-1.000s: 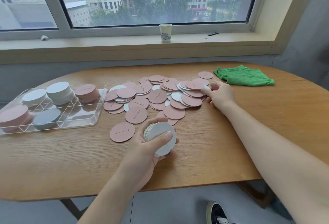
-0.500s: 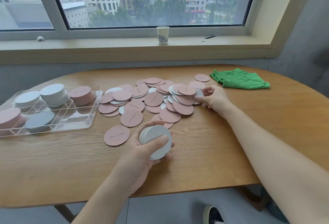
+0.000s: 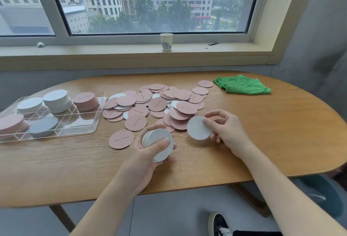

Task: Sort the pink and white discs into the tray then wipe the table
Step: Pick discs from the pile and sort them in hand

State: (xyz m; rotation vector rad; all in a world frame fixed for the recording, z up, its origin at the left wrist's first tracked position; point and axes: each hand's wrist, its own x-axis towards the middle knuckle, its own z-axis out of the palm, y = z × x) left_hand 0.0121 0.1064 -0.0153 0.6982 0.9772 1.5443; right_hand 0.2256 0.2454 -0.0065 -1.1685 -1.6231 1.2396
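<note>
**Disc lifted clear of pile, headed for stack**

Change since 0.5 s ago: right hand [image 3: 224, 128] off the far edge of the pile [image 3: 159, 102] and drawn back toward the body, now pinching 1 white disc [image 3: 199, 128] between thumb and curled fingers, tilted, held above the table [image 3: 281, 132]. Left hand [image 3: 144, 153] unchanged in role: gripping a stack [image 3: 158, 144] of white discs, thumb pressed across the top face, fingers curled beneath. Disc and stack near each other, not touching.

Meaning for the task: 1 more white disc pulled from the mix, probably about to join the stack rather than go straight to the tray [image 3: 97, 119]. Sorting far from done. Tray at left already holding 2 white stacks at the back, a pink stack beside them, another pink stack and 1 grey-looking disc nearer the front. Pile mostly pink, a few white edges showing beneath. 1 loose pink disc [image 3: 121, 139] lying just left of the stack. Cloth [image 3: 242, 84] untouched at far right, well apart from both hands; wiping not yet begun.
</note>
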